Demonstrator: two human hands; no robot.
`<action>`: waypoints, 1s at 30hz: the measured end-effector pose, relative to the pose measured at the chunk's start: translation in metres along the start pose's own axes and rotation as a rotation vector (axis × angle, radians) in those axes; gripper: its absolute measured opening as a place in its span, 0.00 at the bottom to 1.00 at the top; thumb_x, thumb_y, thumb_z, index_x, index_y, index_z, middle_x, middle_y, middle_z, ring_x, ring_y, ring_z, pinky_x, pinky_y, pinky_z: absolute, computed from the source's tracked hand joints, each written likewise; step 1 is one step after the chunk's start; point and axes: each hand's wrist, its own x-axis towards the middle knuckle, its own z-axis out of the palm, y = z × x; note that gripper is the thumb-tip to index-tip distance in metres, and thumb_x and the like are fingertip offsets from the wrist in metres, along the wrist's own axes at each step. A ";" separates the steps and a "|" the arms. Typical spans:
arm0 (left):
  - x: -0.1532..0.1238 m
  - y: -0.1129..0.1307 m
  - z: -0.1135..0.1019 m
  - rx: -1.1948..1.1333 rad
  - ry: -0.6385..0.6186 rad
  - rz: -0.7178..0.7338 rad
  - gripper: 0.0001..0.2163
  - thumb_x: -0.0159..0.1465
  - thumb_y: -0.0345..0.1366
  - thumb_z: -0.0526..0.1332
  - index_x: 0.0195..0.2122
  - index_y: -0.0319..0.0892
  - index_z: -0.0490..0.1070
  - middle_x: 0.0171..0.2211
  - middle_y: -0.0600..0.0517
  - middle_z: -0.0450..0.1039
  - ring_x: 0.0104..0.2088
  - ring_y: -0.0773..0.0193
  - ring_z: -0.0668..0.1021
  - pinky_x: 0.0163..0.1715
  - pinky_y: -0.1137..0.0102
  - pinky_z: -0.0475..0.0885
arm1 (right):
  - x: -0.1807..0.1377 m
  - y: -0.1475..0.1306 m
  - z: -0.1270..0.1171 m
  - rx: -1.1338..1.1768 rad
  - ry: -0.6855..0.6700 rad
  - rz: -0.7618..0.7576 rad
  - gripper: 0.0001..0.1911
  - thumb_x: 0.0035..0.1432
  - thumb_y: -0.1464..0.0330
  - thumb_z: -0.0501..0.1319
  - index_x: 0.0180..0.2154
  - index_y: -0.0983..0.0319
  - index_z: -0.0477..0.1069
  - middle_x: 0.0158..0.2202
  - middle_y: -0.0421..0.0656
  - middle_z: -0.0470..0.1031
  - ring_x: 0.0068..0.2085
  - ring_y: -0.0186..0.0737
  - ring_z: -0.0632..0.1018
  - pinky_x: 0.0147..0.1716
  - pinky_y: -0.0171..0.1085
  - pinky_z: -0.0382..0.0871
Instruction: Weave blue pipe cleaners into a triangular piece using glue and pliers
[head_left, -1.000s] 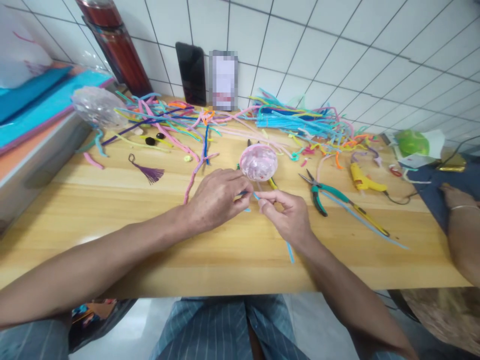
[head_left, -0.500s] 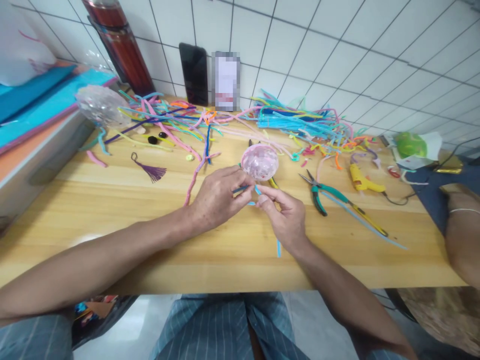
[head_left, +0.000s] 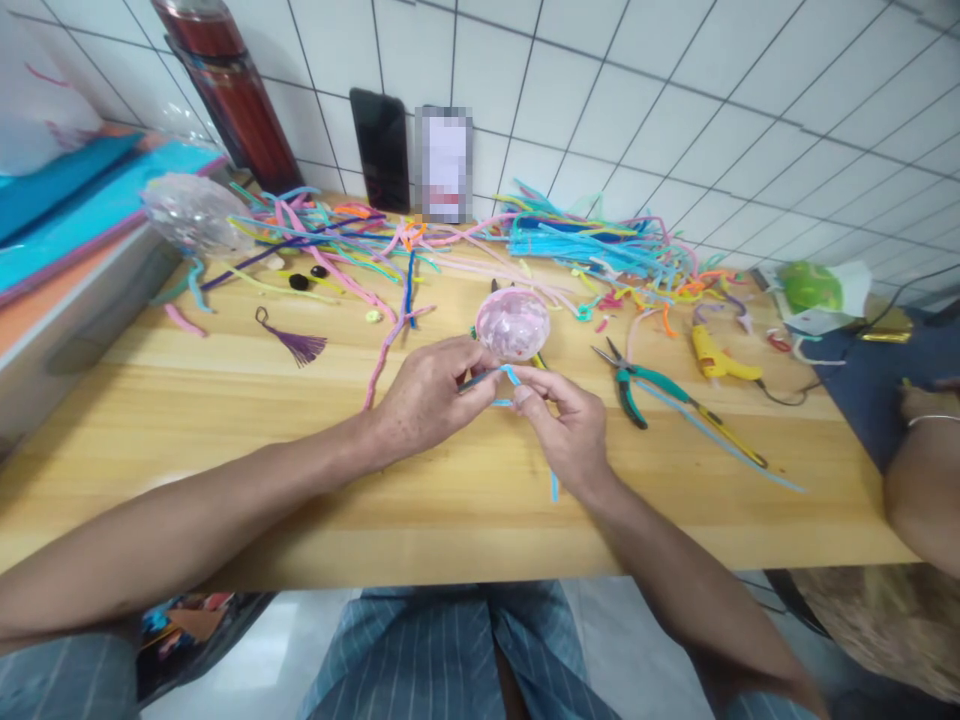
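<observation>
Both of my hands meet over the middle of the wooden table. My left hand pinches one end of a light blue pipe cleaner between thumb and fingers. My right hand pinches the same pipe cleaner, whose loose tail hangs down past my wrist. Just behind my fingers rests a clear pink ball with glittery filling.
Many coloured pipe cleaners lie heaped along the back. Green-handled pliers, a yellow glue gun, a purple tassel, a clear ball, a red bottle and a phone are around. Another person's arm rests at right.
My hands have come closer together and the blue pipe cleaner is bent into a small loop between them. Its tail has swung left.
</observation>
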 end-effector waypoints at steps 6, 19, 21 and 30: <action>0.000 -0.001 0.001 0.022 0.045 0.006 0.04 0.65 0.29 0.62 0.33 0.41 0.76 0.27 0.55 0.76 0.27 0.69 0.74 0.30 0.73 0.65 | 0.000 0.000 0.000 0.039 -0.044 0.004 0.13 0.67 0.67 0.64 0.50 0.57 0.83 0.30 0.37 0.82 0.31 0.35 0.81 0.35 0.36 0.74; -0.002 -0.003 0.002 -0.029 0.050 -0.007 0.06 0.66 0.30 0.63 0.44 0.41 0.77 0.35 0.53 0.81 0.32 0.69 0.78 0.33 0.74 0.71 | 0.001 0.004 0.000 0.079 -0.026 0.001 0.14 0.68 0.67 0.63 0.53 0.57 0.80 0.30 0.37 0.82 0.31 0.35 0.81 0.38 0.37 0.76; -0.001 -0.005 0.003 -0.002 0.062 0.034 0.05 0.66 0.28 0.63 0.41 0.41 0.77 0.33 0.54 0.80 0.32 0.69 0.78 0.35 0.73 0.71 | 0.001 0.004 0.000 0.064 -0.036 -0.017 0.15 0.68 0.68 0.62 0.54 0.57 0.80 0.30 0.36 0.82 0.31 0.35 0.81 0.38 0.37 0.76; -0.002 -0.007 0.004 0.024 0.085 0.145 0.05 0.67 0.27 0.62 0.40 0.41 0.77 0.33 0.51 0.81 0.33 0.67 0.80 0.37 0.71 0.74 | 0.001 0.002 0.000 -0.084 -0.031 -0.147 0.16 0.66 0.68 0.64 0.54 0.56 0.81 0.28 0.35 0.76 0.29 0.32 0.76 0.34 0.34 0.74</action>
